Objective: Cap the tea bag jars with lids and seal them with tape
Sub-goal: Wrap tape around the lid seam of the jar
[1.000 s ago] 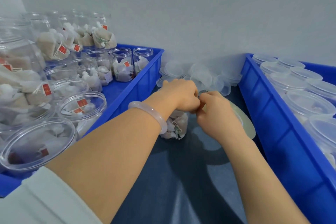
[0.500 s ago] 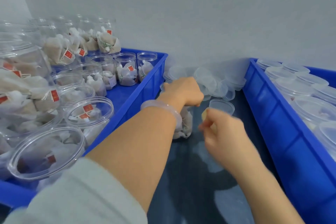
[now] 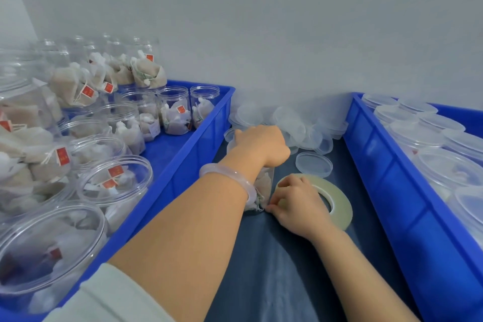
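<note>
A clear tea bag jar (image 3: 262, 188) stands on the dark blue table between two blue bins. My left hand (image 3: 261, 143) grips its top from above, hiding the lid. My right hand (image 3: 298, 201) is low beside the jar's base, fingers curled, pinching at the jar wall; whether tape is between the fingertips cannot be told. It lies over a pale green tape roll (image 3: 337, 201) flat on the table. A loose clear lid (image 3: 313, 163) lies just behind the roll, in front of a heap of clear lids (image 3: 300, 125) against the wall.
The left blue bin (image 3: 193, 154) holds several open jars of tea bags (image 3: 115, 180), some stacked. The right blue bin (image 3: 386, 177) holds several capped jars (image 3: 444, 164). The strip of table between the bins is narrow. A grey wall closes the back.
My right hand has dropped from near the jar's top down to its base, onto the tape roll. My left hand has stayed on the jar's top.
</note>
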`<state>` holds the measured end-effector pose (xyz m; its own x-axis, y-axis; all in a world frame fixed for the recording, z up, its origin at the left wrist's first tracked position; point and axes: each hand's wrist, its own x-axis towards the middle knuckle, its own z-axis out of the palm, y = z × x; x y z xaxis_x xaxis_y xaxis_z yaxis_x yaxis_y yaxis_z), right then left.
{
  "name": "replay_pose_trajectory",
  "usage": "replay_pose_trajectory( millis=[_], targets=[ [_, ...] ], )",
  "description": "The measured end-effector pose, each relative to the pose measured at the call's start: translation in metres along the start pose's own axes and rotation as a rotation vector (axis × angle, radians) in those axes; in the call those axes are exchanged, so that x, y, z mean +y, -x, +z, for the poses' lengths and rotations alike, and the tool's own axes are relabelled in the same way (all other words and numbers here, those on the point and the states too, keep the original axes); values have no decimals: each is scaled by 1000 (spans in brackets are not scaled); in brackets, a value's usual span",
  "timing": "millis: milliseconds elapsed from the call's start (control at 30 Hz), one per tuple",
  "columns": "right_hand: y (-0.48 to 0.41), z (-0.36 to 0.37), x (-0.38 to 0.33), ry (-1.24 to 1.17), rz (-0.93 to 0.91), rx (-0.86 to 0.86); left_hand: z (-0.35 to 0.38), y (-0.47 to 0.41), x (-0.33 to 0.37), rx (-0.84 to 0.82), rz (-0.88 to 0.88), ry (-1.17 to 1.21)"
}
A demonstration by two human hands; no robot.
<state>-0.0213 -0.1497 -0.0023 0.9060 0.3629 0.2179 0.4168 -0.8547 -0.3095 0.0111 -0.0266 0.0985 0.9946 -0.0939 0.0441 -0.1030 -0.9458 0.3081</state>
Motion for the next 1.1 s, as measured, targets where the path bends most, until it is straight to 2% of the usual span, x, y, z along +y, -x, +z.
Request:
replay_pose_trajectory(
  millis=[167,233,300,367,400,467,500,567,667,733,833,933,1000,1100],
  targets=[
    [1,0,4,-101,9,25,-1,0,-1,-28,28,-50],
    [2,0,6,-106,49,-32,-11,6,-4,-30,49,189],
    [4,-1,4,-192,49,43,-23,13,-13,159,19,503],
    [8,-4,1,-491,110,294,-22,19,-28,476,-103,661],
    [8,-7,-5,-710,165,374,-17,24,-34,553,-182,743],
    [2,-16,-23,-1079,181,333,0,32,-36,524,-271,957],
    [-3,-18,-34,-1133,161,282,11,34,-34,484,-276,1039],
    [-16,-15,-53,-1170,163,268,29,35,-28,507,-238,1082],
    [-30,-6,-69,-1185,277,513,38,30,-27,613,-191,1180],
    [-36,-3,-68,-1153,325,624,38,27,-33,568,-165,1249],
    [-42,0,-61,-1175,281,639,43,26,-38,516,-100,1304],
    [-41,5,-56,-1235,214,606,53,29,-37,570,-50,1330],
    [-41,6,-55,-1253,204,583,55,28,-35,646,-82,1316],
    [-43,0,-55,-1213,233,623,52,27,-28,666,-150,1341]
  ],
)
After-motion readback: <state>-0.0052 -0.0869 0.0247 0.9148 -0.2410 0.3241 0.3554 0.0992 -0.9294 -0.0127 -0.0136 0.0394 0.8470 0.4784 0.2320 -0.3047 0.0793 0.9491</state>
